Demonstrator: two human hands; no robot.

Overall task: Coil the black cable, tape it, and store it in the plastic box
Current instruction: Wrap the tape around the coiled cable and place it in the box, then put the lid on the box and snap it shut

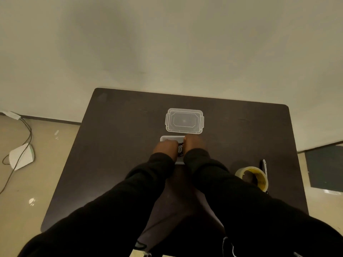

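Note:
The clear plastic box stands in the middle of the dark table, mostly covered by my hands. My left hand and my right hand are both over the box, fingers curled down into it. Between them a bit of the coiled black cable shows inside the box. Both hands seem to press or hold the coil, though the contact is hidden. The box's clear lid lies flat just behind it. Black sleeves cover both my arms.
A roll of yellowish tape lies at the table's right, with a pen-like tool beside it. The dark table stands against a pale wall. On the floor to the left lie a white device and cables.

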